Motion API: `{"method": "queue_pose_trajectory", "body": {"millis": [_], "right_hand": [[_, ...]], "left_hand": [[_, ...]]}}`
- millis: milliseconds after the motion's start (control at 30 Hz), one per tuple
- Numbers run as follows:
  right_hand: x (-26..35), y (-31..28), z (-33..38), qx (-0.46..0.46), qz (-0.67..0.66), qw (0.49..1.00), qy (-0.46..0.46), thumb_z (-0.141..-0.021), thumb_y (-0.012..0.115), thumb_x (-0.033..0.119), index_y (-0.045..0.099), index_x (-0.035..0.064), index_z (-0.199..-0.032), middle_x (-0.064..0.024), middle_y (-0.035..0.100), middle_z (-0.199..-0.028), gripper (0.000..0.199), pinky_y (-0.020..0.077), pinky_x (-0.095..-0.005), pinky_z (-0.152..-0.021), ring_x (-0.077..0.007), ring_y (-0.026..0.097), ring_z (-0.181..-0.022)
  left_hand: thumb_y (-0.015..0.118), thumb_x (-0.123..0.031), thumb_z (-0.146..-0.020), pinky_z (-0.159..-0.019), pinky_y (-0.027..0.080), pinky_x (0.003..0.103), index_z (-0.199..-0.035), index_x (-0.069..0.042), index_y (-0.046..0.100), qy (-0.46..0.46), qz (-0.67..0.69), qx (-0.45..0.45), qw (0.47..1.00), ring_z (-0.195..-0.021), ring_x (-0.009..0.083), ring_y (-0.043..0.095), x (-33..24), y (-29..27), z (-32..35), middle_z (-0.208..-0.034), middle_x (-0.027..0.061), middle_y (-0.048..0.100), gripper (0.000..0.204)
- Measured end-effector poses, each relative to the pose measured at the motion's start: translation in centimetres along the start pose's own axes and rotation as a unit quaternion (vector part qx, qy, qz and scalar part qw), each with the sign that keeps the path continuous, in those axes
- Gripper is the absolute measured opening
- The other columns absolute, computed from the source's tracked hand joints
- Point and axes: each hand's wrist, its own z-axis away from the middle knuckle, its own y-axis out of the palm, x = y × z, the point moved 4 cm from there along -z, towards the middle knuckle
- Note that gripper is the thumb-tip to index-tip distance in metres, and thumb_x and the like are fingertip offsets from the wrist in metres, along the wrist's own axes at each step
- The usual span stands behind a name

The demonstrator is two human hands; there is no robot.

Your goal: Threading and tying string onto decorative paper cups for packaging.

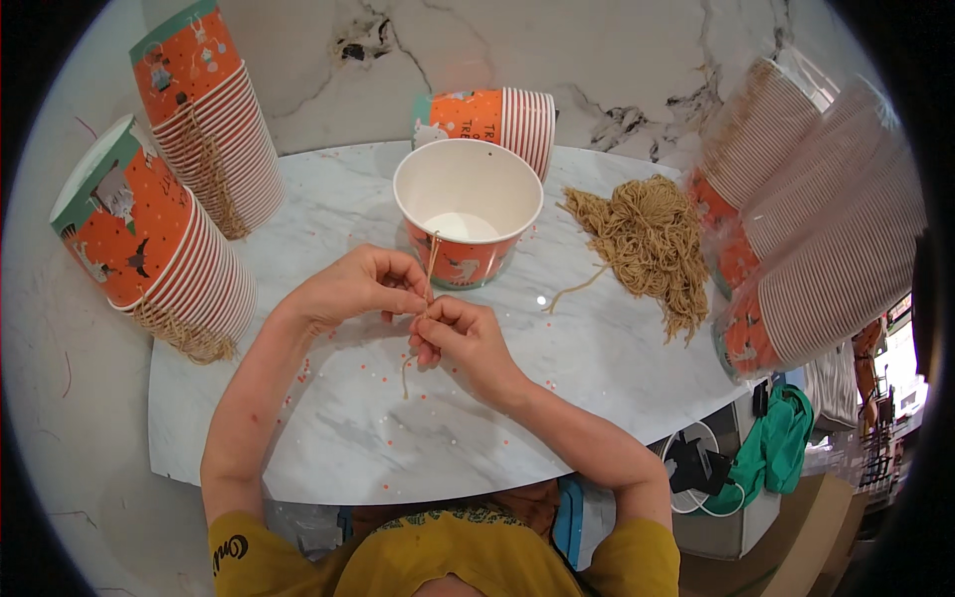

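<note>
My left hand [370,289] and my right hand [461,343] meet just in front of an upright paper bucket [466,262], both pinching a tan string [433,257]. The string runs up to the near rim of the bucket, and its loose end hangs below my right fingers. White inside, the bucket has an orange printed outside with a green band at its base. Fingertips hide the middle of the string, so I cannot tell whether it is knotted. To the right lies a tangled heap of tan strings [647,244], one strand trailing toward the bucket.
Two tall stacks of nested buckets [214,269] stand at the left, with tan strings hanging at their sides. Behind the upright bucket, another stack [527,124] lies sideways. Plastic-wrapped bucket stacks [826,289] stand at the right. Small orange dots are scattered over the marbled table [597,368].
</note>
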Motion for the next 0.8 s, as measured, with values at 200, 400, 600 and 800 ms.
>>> {"method": "queue_pose_trajectory", "body": {"millis": [200, 400, 600, 800], "right_hand": [[0.3, -0.2, 0.0, 0.028, 0.031, 0.999, 0.013, -0.097, 0.062, 0.009, 0.065, -0.0030, -0.094, -0.0045, 0.063, -0.084, 0.012, 0.0473, -0.0255, -0.063, -0.0099, 0.057, -0.068], [0.7, -0.2, 0.1, 0.007, 0.189, 0.975, -0.119, -0.093, 0.065, 0.012, 0.064, -0.0014, -0.086, -0.0005, 0.063, -0.073, 0.015, 0.0400, -0.0270, -0.056, -0.0081, 0.048, -0.061], [2.3, 0.4, 0.9, -0.012, 0.310, 0.937, -0.162, -0.090, 0.064, 0.009, 0.062, -0.0007, -0.085, -0.0110, 0.063, -0.073, 0.011, 0.0459, -0.0349, -0.056, -0.0211, 0.060, -0.060], [0.4, 4.8, 4.1, 0.157, 0.541, 0.739, -0.370, -0.072, 0.064, 0.005, 0.051, 0.0024, -0.075, -0.0128, 0.054, -0.075, 0.013, 0.0476, -0.0420, -0.048, -0.0306, 0.061, -0.058]], "left_hand": [[0.074, -0.006, -0.083, -0.062, 0.045, 0.023, -0.089, -0.003, 0.070, -0.009, 0.033, -0.033, 0.999, -0.071, 0.0073, 0.059, 0.3, 0.4, -0.2, -0.084, 0.0009, 0.069, 0.008], [0.076, -0.008, -0.079, -0.057, 0.039, 0.023, -0.079, -0.006, 0.070, -0.034, 0.132, -0.099, 0.986, -0.064, 0.0057, 0.051, 1.2, 1.3, -0.8, -0.078, -0.0004, 0.066, 0.007], [0.076, -0.007, -0.080, -0.055, 0.037, 0.022, -0.079, -0.005, 0.070, -0.043, 0.171, -0.155, 0.972, -0.061, 0.0054, 0.048, 0.7, 2.0, -0.5, -0.074, -0.0013, 0.062, 0.006], [0.074, -0.008, -0.083, -0.054, 0.037, 0.022, -0.084, -0.004, 0.068, -0.021, 0.173, -0.203, 0.964, -0.059, 0.0060, 0.047, -0.1, 0.7, -0.1, -0.071, -0.0011, 0.059, 0.007]]}}
